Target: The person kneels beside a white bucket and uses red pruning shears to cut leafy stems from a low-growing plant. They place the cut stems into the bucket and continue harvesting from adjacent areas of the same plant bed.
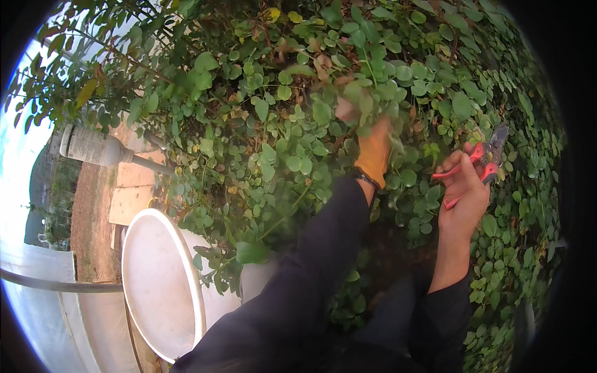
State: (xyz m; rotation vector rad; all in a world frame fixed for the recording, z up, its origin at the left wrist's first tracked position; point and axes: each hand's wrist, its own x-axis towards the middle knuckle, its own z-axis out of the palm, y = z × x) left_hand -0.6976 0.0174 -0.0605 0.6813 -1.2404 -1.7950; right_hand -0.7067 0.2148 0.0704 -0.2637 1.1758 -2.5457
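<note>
My right hand (464, 198), bare, is closed around the red handles of a pair of pruning shears (489, 163). The shears' metal blades point up and to the right, in front of the leaves. Further left, my left hand (375, 144) wears an orange glove and reaches into the rose-like shrub (289, 154). Leaves and blur hide most of its fingers, so whether it grips a stem cannot be made out. Round green leaves surround both hands, with a few dry brown leaves (322, 65) above the glove.
A white container (200, 279) with a round rim stands at lower left, near the left sleeve. Above it, a labelled bottle (91, 145) caps a grey pipe (151, 164). Clear plastic sheeting (42, 312) crosses a curved bar (60, 285). A leafy shoot (252, 252) hangs over the left forearm's side.
</note>
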